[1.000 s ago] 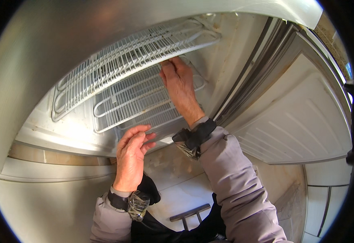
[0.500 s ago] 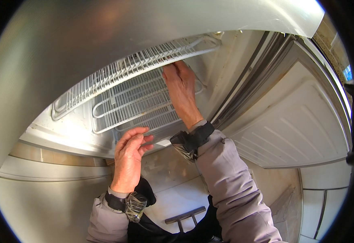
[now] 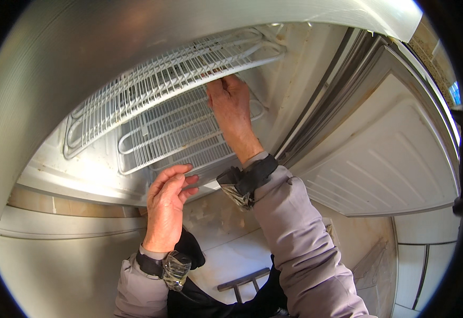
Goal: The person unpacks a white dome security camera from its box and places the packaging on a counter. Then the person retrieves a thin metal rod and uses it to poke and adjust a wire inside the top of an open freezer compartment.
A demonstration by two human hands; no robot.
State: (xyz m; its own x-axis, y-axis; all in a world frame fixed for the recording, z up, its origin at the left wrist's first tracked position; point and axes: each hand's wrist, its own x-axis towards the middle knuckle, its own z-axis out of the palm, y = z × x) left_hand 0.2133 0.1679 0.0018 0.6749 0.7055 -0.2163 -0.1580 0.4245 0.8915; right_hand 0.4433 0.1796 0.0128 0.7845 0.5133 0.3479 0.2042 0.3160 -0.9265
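Inside a white freezer compartment, my right hand (image 3: 230,114) reaches up to the underside of the upper wire-and-tube rack (image 3: 144,87). Its fingers are bent and closed at the rack's lower front edge; the tips are hidden, so what they grip cannot be made out. My left hand (image 3: 169,193) is raised lower and to the left, fingers loosely curved and apart, holding nothing, just in front of the compartment's lower edge. Behind and below the upper rack lies a similar rack (image 3: 173,142), with another partly visible beneath it.
A brushed metal panel (image 3: 56,74) arches over the top and left. At the right an open white door (image 3: 379,159) with a grey seal swings out. Below are pale floor tiles (image 3: 226,249) and a dark T-shaped bar (image 3: 242,278) near my dark-clothed legs.
The view has shifted slightly up and down between frames. Both hands have moved a little leftward in view, keeping much the same pose, with my right fingers still at the upper rack.
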